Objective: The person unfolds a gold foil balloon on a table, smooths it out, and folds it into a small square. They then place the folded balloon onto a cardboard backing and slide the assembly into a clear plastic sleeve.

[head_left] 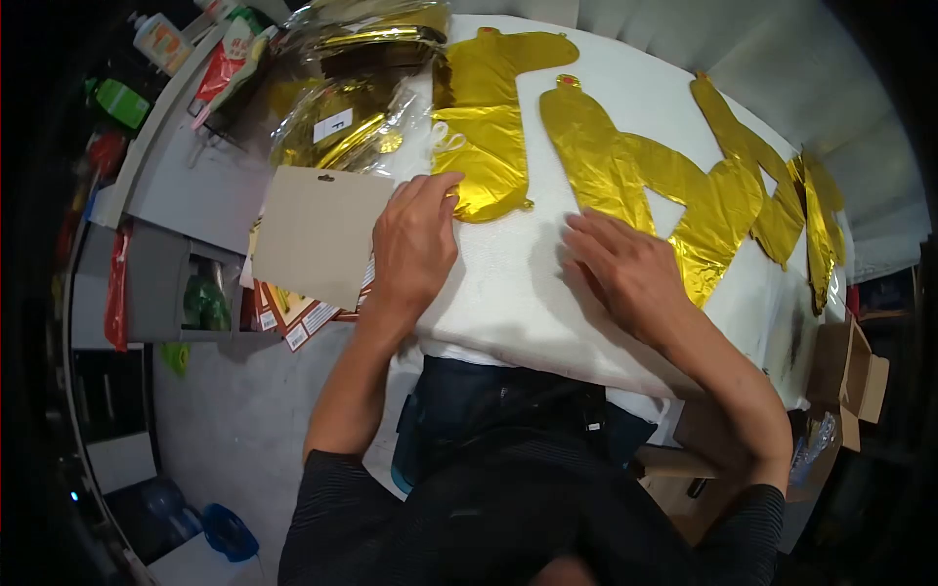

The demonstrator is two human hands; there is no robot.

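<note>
Several flat gold foil balloons lie on the white padded table. My left hand (418, 234) is at the lower left edge of one gold balloon (489, 127), its fingers bent towards the foil; whether they pinch anything is hidden. A thin white ribbon (447, 137) lies on that balloon. My right hand (625, 269) rests with its fingers apart at the lower left part of an N-shaped gold balloon (718, 210). Further right are another gold balloon (747, 161) and a folded gold one (821, 225) at the table's edge.
Clear bags of gold foil (342, 122), one with a white label, lie at the back left. Below them is a beige card (313, 234) over printed sheets (293, 313). Bottles (161, 41) stand far left. An open cardboard box (850, 371) is at the right.
</note>
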